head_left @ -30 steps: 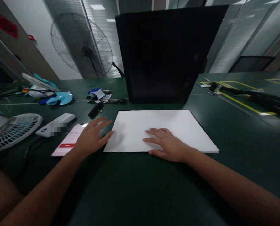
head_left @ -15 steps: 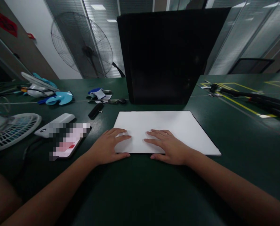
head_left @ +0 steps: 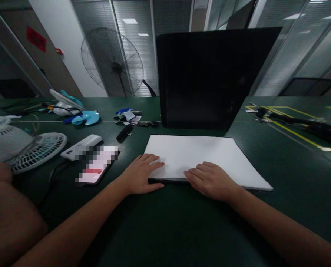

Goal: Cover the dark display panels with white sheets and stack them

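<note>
A white sheet or pad (head_left: 198, 152) with a dark edge beneath it lies flat on the green table (head_left: 165, 226). On its near left corner rests my left hand (head_left: 143, 174), fingers spread, with the thumb on the table in front of the edge. My right hand (head_left: 209, 180) is at the near edge, right of the middle, its fingers pressed together and curled, the thumb hidden. Whether those fingers grip the edge of the pad cannot be made out.
A large black panel (head_left: 209, 81) stands behind the pad. To the left are a phone (head_left: 101, 165), a white device (head_left: 82, 146), a black object (head_left: 124, 133), a white fan grille (head_left: 43, 150) and blue fan blades (head_left: 86, 117). Black poles (head_left: 307, 124) lie at the right.
My right hand has drawn its spread fingers together at the pad's near edge. The pad's near edge now shows a thicker dark band. The whole view has shifted, moving things rightward in the picture.
</note>
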`<state>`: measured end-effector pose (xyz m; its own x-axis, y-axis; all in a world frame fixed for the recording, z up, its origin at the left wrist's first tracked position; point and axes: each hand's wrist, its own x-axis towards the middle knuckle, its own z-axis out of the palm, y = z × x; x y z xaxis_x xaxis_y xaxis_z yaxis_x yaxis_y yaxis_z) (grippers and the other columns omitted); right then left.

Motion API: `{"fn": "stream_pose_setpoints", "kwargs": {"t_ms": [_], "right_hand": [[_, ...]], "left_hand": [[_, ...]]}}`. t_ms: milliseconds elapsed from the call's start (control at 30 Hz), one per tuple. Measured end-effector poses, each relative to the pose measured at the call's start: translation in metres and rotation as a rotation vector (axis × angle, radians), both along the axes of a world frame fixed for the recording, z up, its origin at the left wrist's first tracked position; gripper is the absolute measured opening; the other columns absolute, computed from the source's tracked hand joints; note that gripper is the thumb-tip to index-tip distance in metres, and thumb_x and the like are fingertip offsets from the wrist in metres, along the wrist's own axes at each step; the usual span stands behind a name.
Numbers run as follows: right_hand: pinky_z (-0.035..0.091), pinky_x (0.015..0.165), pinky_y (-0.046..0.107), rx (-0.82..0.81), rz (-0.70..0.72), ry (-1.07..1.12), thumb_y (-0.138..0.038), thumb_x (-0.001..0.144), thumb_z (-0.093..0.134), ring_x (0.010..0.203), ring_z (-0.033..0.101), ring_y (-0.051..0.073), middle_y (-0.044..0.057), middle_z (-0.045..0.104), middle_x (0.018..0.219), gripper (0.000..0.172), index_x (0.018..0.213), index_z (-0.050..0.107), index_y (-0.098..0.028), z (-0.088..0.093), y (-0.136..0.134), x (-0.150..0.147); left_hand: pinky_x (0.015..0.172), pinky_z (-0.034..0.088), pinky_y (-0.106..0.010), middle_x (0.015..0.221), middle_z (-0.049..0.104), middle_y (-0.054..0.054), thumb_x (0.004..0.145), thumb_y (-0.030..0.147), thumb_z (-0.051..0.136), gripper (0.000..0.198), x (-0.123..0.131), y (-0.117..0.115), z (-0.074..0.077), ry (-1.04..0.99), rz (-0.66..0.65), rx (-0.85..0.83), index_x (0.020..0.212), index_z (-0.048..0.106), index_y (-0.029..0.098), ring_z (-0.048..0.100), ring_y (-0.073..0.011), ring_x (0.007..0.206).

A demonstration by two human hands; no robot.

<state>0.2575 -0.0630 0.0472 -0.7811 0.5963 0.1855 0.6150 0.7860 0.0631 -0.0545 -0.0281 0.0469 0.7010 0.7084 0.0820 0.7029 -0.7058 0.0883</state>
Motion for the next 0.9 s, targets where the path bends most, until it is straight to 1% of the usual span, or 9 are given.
{"fn": "stream_pose_setpoints", "kwargs": {"t_ms": [67, 133, 233, 300, 333, 500, 633, 767, 900], "right_hand": [[0.051, 0.086, 0.044, 0.02, -0.016, 0.05, -0.026, 0.105, 0.037, 0.1, 0.066, 0.025, 0.013, 0.072, 0.119, 0.041, 0.134, 0.065, -0.018, 0.003, 0.0, 0.002], [0.049, 0.096, 0.046, -0.014, -0.031, 0.099, -0.036, 0.104, 0.044, 0.113, 0.062, 0.026, 0.012, 0.068, 0.13, 0.042, 0.139, 0.061, -0.021, 0.006, 0.002, 0.006], [0.043, 0.108, 0.051, -0.158, -0.091, 0.099, -0.059, 0.095, 0.056, 0.131, 0.052, 0.03, 0.012, 0.055, 0.148, 0.065, 0.15, 0.051, -0.024, 0.007, 0.006, 0.013], [0.039, 0.111, 0.055, -0.237, -0.147, 0.072, -0.068, 0.089, 0.058, 0.136, 0.047, 0.033, 0.013, 0.047, 0.155, 0.078, 0.154, 0.046, -0.025, 0.006, 0.008, 0.015], [0.038, 0.112, 0.056, -0.258, -0.164, 0.062, -0.071, 0.088, 0.057, 0.138, 0.045, 0.034, 0.013, 0.045, 0.156, 0.081, 0.154, 0.046, -0.025, 0.005, 0.008, 0.016], [0.038, 0.112, 0.054, -0.248, -0.17, 0.018, -0.067, 0.094, 0.049, 0.136, 0.046, 0.033, 0.014, 0.048, 0.153, 0.072, 0.151, 0.05, -0.024, 0.001, 0.008, 0.013], [0.04, 0.11, 0.055, -0.224, -0.153, 0.021, -0.066, 0.095, 0.049, 0.134, 0.048, 0.035, 0.014, 0.05, 0.151, 0.068, 0.149, 0.053, -0.024, 0.001, 0.008, 0.014], [0.05, 0.098, 0.051, -0.176, -0.118, -0.005, -0.06, 0.096, 0.052, 0.118, 0.059, 0.032, 0.016, 0.061, 0.135, 0.058, 0.137, 0.063, -0.021, 0.003, 0.01, 0.014], [0.056, 0.084, 0.046, -0.105, -0.092, -0.137, -0.052, 0.098, 0.051, 0.106, 0.065, 0.032, 0.02, 0.066, 0.126, 0.052, 0.128, 0.067, -0.013, 0.004, 0.006, 0.006]], "left_hand": [[0.113, 0.037, -0.055, 0.151, 0.052, -0.012, 0.086, 0.072, 0.057, 0.073, 0.001, -0.001, 0.0, -0.003, -0.001, 0.01, 0.145, 0.053, 0.029, 0.046, -0.036, 0.138], [0.113, 0.037, -0.055, 0.149, 0.053, -0.013, 0.087, 0.071, 0.056, 0.072, 0.001, -0.001, 0.0, -0.008, -0.005, 0.018, 0.145, 0.053, 0.028, 0.047, -0.0355, 0.137], [0.113, 0.037, -0.054, 0.15, 0.052, -0.013, 0.087, 0.069, 0.057, 0.071, 0.0, -0.001, -0.001, -0.021, -0.007, 0.013, 0.144, 0.053, 0.027, 0.046, -0.0349, 0.138], [0.114, 0.037, -0.054, 0.151, 0.051, -0.012, 0.088, 0.069, 0.057, 0.07, -0.001, 0.0, -0.001, -0.03, -0.005, 0.003, 0.145, 0.053, 0.028, 0.045, -0.0349, 0.14], [0.114, 0.036, -0.054, 0.152, 0.051, -0.012, 0.088, 0.069, 0.057, 0.07, -0.001, 0.0, -0.001, -0.032, -0.005, -0.001, 0.145, 0.053, 0.028, 0.045, -0.0349, 0.14], [0.114, 0.037, -0.054, 0.153, 0.049, -0.012, 0.088, 0.07, 0.056, 0.071, -0.001, 0.002, -0.002, -0.022, -0.006, -0.009, 0.145, 0.053, 0.028, 0.044, -0.0345, 0.14], [0.114, 0.037, -0.055, 0.153, 0.049, -0.012, 0.089, 0.07, 0.054, 0.07, 0.0, 0.002, -0.003, -0.018, -0.003, -0.013, 0.145, 0.052, 0.029, 0.043, -0.0346, 0.141], [0.114, 0.037, -0.055, 0.152, 0.05, -0.013, 0.089, 0.068, 0.056, 0.069, 0.001, 0.002, -0.002, -0.017, -0.009, -0.01, 0.144, 0.053, 0.027, 0.044, -0.0355, 0.14], [0.112, 0.038, -0.055, 0.151, 0.051, -0.013, 0.088, 0.068, 0.056, 0.069, 0.002, 0.001, 0.0, -0.012, -0.012, -0.007, 0.143, 0.054, 0.027, 0.045, -0.0362, 0.139]]}}
